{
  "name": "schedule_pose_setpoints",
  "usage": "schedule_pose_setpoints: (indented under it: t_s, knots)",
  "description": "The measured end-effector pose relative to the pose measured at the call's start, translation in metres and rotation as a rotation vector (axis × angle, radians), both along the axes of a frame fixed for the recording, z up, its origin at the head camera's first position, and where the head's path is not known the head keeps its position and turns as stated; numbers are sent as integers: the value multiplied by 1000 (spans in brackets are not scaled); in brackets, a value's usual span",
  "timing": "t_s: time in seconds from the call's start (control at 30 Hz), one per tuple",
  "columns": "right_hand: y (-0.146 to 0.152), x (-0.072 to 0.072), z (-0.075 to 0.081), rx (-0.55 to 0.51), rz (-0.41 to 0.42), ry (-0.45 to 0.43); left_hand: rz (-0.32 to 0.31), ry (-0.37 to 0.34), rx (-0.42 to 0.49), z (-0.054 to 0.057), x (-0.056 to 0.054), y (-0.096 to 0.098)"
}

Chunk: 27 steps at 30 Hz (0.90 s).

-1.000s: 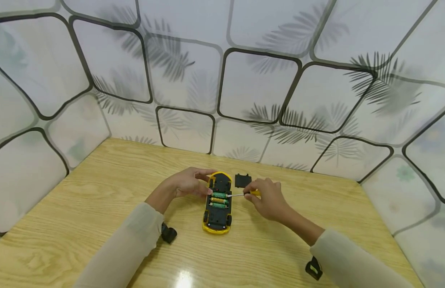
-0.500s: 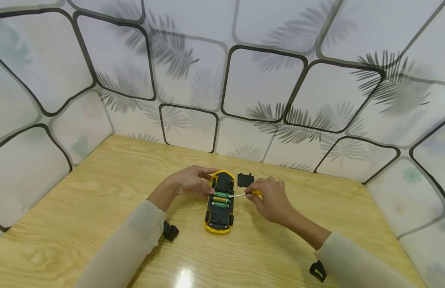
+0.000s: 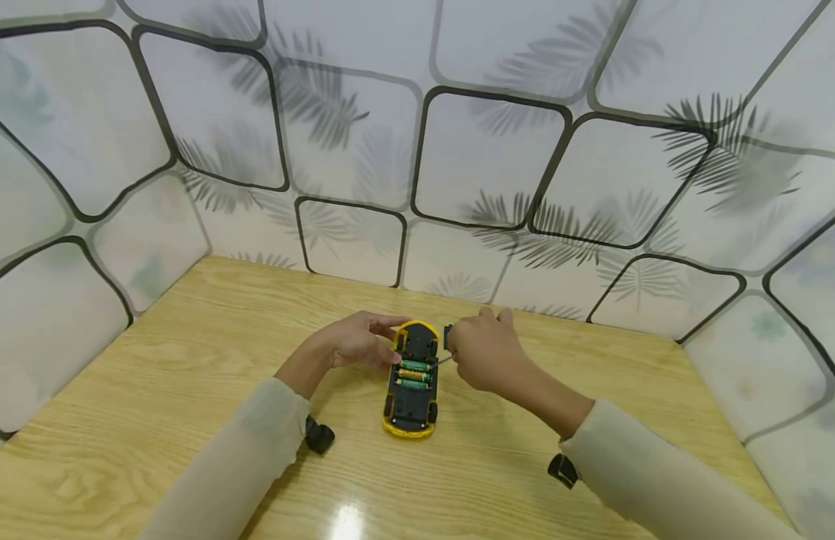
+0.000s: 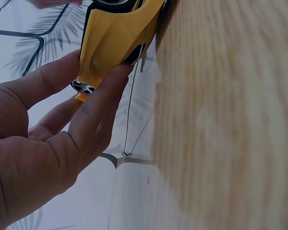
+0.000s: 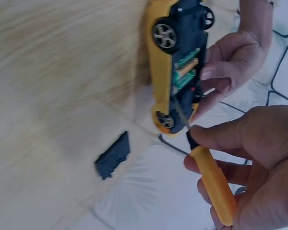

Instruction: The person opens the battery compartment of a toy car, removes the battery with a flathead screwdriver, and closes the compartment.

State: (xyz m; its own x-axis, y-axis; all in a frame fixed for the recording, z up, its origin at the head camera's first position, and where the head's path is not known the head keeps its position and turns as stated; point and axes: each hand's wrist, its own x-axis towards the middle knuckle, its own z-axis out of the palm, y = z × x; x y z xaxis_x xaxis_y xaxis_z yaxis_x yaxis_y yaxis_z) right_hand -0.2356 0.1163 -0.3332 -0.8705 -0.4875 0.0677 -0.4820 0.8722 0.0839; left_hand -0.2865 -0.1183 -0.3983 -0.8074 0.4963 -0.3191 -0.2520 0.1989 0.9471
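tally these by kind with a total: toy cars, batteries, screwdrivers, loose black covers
Toy car: 1
Batteries: 3
Screwdriver: 1
Loose black cover: 1
Total: 6

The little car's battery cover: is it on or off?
Off. The black cover lies on the table, apart from the yellow car, whose three batteries show.

Toy car (image 3: 412,403) on table (image 3: 187,352), wall (image 3: 349,142) behind; batteries (image 3: 413,375) in car; cover (image 5: 113,155) right of car.
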Motion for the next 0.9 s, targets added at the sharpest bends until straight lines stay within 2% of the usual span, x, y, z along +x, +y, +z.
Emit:
schedule_pose_setpoints:
  t_s: [0.13, 0.27, 0.43, 0.6, 0.77, 0.9]
  knots:
    - [-18, -3, 11, 152, -29, -29, -11, 1, 6, 0, 0, 1]
    - [-32, -3, 14, 272, -46, -19, -14, -3, 10, 0, 0, 0]
    - [-36, -1, 12, 310, -25, -9, -8, -15, 19, 0, -1, 0]
    - [-25, -5, 11, 216, -38, -39, -3, -24, 30, 0, 0, 1]
    - [-5, -11, 7, -9, 1, -89, 5, -12, 9, -1, -1, 1]
    - [13, -13, -2, -147, 5, -128, 2, -4, -7, -2, -1, 1]
